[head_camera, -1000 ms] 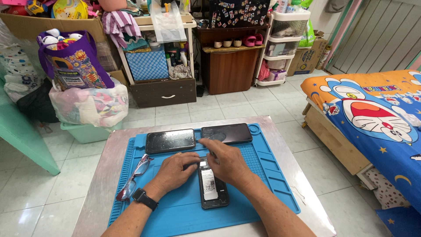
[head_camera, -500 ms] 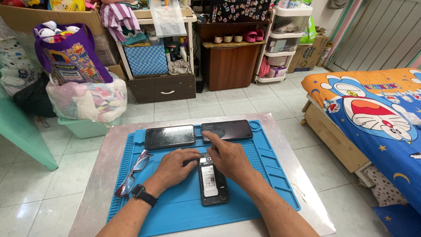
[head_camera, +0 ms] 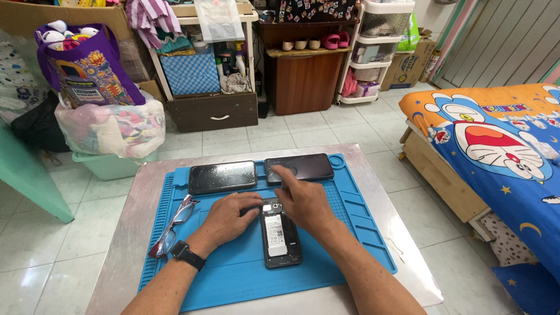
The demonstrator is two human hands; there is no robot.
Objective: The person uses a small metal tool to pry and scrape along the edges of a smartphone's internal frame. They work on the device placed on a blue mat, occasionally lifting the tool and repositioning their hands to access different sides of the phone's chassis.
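An opened phone (head_camera: 280, 236) with its battery showing lies face down in the middle of a blue work mat (head_camera: 233, 274). My left hand (head_camera: 227, 216) rests on the mat, its fingers touching the phone's top left corner. My right hand (head_camera: 300, 198) lies over the phone's top right, the index finger stretched out onto a dark phone (head_camera: 300, 168) at the mat's far edge. A second dark phone (head_camera: 223, 177) lies beside that one, to its left. A black watch sits on my left wrist.
Red-rimmed glasses (head_camera: 172, 227) lie on the mat's left side. The mat covers a small metal table (head_camera: 125, 245). A bed with a cartoon blanket (head_camera: 496, 146) stands to the right. Shelves, a wooden cabinet (head_camera: 303, 79) and bags (head_camera: 105, 111) crowd the tiled floor beyond.
My right index finger has stretched forward onto the far right phone. My left hand stays at the open phone's top corner. The view has tilted down slightly.
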